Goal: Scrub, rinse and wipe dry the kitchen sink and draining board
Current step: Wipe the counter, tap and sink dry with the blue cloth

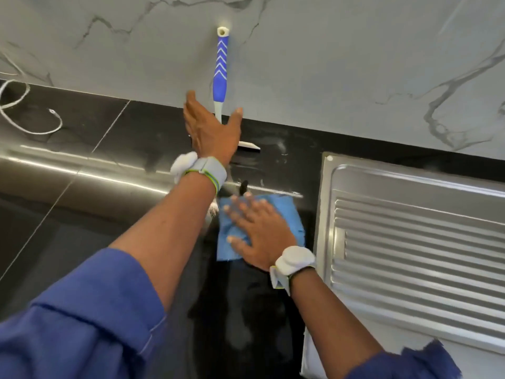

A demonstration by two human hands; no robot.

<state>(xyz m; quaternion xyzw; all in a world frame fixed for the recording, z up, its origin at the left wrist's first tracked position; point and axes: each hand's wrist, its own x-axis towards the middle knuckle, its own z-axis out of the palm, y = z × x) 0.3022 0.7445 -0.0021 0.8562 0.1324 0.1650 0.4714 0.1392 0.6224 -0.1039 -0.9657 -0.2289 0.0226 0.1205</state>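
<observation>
Blue-handled squeegee point(220, 64) stands upright, handle up; left grip point(211, 129) splayed empty, right grip point(259, 231) flat on cloth point(289, 214).

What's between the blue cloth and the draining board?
Head view: only a narrow bare strip of black countertop separates the blue cloth from the draining board.

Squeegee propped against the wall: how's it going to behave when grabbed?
Likely stiff and light: the squeegee looks like moulded plastic with a thin blade. Probably tips sideways if nudged, since it stands on its blade edge, leaning on the marble wall. The patterned blue handle should grip well.
</observation>
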